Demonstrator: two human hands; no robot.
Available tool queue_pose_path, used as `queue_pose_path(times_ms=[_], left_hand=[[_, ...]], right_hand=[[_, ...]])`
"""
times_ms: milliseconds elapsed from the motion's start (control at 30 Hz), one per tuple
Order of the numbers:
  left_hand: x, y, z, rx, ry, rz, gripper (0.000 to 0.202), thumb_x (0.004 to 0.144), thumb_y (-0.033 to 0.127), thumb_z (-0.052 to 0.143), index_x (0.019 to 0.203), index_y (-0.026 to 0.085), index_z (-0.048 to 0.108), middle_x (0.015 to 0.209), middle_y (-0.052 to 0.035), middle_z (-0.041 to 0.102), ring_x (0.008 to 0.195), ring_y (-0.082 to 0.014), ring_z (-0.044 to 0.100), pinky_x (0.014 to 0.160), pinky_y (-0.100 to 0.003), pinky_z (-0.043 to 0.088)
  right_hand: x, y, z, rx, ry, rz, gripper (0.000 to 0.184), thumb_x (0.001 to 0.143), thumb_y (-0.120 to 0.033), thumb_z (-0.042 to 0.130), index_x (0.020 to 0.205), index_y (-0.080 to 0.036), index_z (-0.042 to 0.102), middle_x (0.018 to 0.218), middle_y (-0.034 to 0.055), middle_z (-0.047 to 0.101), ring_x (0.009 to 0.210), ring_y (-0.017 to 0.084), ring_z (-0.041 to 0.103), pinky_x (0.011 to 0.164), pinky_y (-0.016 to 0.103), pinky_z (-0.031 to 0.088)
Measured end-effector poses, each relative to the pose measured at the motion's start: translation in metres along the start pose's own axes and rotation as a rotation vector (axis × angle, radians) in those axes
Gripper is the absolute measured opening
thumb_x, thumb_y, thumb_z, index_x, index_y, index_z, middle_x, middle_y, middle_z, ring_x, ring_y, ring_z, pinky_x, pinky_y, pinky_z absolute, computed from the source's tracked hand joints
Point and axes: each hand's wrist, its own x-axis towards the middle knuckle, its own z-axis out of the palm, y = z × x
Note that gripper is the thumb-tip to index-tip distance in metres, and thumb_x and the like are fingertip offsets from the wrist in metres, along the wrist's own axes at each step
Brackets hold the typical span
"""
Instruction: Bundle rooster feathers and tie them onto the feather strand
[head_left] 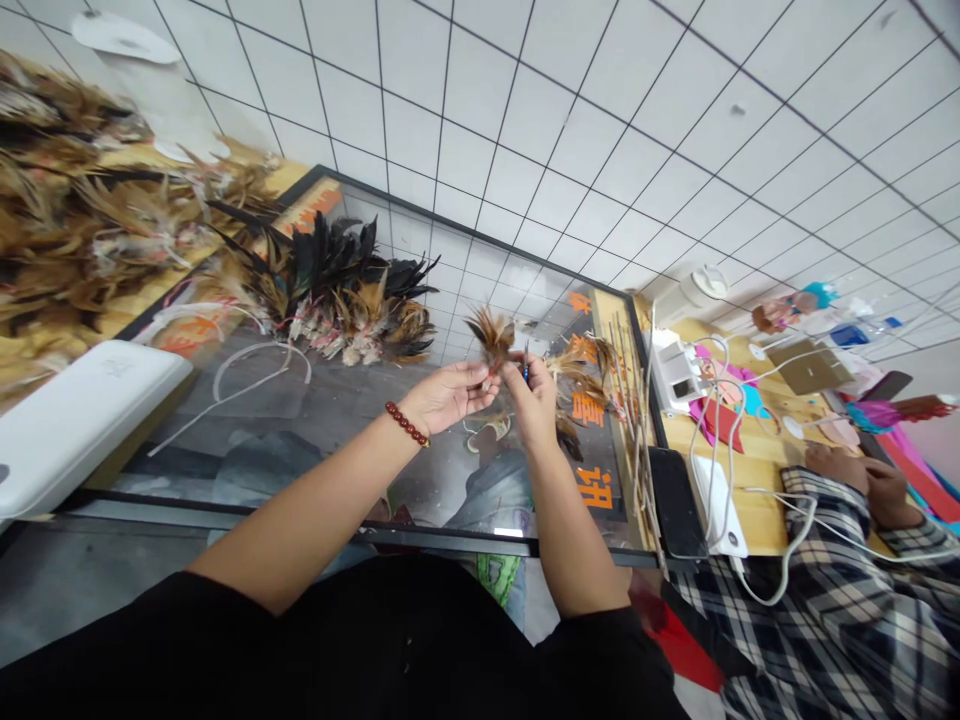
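Note:
Over the glass tabletop, my left hand, with a beaded bracelet at its wrist, pinches the base of a small bunch of brown feathers. Close against it, my right hand is closed around a slim tool with a blue part; its tip is too small to make out. The right fingertips meet the base of the bunch. Left of my hands lie dark and brown feather bunches with pale, reddish bases. Loose lighter feathers lie just beyond my right hand.
A large feather pile covers the far left, behind a white box-shaped device. White cable ties or strips lie on the glass. Thin sticks, a phone and a cabled power strip are right, beside another person's hands.

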Motion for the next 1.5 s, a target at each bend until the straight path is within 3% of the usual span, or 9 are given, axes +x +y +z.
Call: queue_pose_path(times_ms=[133,400,600,833,1100,1500], left_hand=[[0.003,0.004,0.001,-0.052,0.112,0.158,0.010,0.075,0.002,0.068,0.075,0.012,0.064,0.075,-0.0052,0.070,0.068,-0.0109,0.067,0.068,-0.023,0.055],[0.003,0.005,0.000,-0.072,0.145,0.238,0.012,0.073,0.002,0.066,0.076,0.012,0.061,0.071,-0.0027,0.069,0.063,-0.0097,0.065,0.065,-0.023,0.054],[-0.001,0.004,0.007,0.080,0.156,0.293,0.013,0.069,0.006,0.073,0.074,0.010,0.062,0.066,-0.0023,0.066,0.063,-0.0110,0.064,0.066,-0.025,0.054],[0.000,0.004,0.006,0.058,0.169,0.306,0.010,0.070,0.005,0.070,0.073,0.011,0.062,0.069,-0.0033,0.067,0.065,-0.0111,0.063,0.061,-0.023,0.052],[-0.001,0.002,0.007,0.083,0.173,0.304,0.011,0.068,0.005,0.071,0.074,0.010,0.063,0.070,-0.0036,0.067,0.065,-0.0116,0.064,0.063,-0.024,0.053],[0.000,0.002,0.006,0.095,0.184,0.303,0.015,0.065,0.007,0.075,0.074,0.010,0.063,0.067,-0.0022,0.067,0.062,-0.0098,0.063,0.066,-0.023,0.051]], right_hand=[[-0.006,-0.008,-0.005,-0.306,-0.021,-0.138,0.035,0.090,-0.046,0.046,0.110,-0.019,0.056,0.085,0.0034,0.064,0.079,0.017,0.057,0.075,0.029,0.045],[-0.007,-0.007,-0.005,-0.688,-0.166,-0.131,0.035,0.094,-0.044,0.041,0.112,-0.020,0.058,0.087,0.0052,0.070,0.078,0.020,0.064,0.070,0.027,0.041],[-0.009,-0.011,-0.005,-0.763,-0.180,-0.155,0.036,0.094,-0.043,0.039,0.115,-0.020,0.058,0.088,0.0052,0.071,0.078,0.020,0.065,0.068,0.027,0.041],[-0.010,-0.013,-0.004,-0.796,-0.219,-0.225,0.035,0.095,-0.046,0.039,0.110,-0.022,0.059,0.094,0.0051,0.071,0.083,0.020,0.065,0.067,0.026,0.039],[-0.009,-0.011,-0.004,-0.844,-0.238,-0.211,0.038,0.097,-0.046,0.034,0.112,-0.021,0.058,0.096,0.0068,0.071,0.083,0.021,0.065,0.066,0.027,0.037],[-0.008,-0.008,-0.004,-0.876,-0.207,-0.186,0.039,0.098,-0.043,0.030,0.108,-0.019,0.059,0.085,0.0060,0.071,0.075,0.020,0.064,0.063,0.026,0.034]])
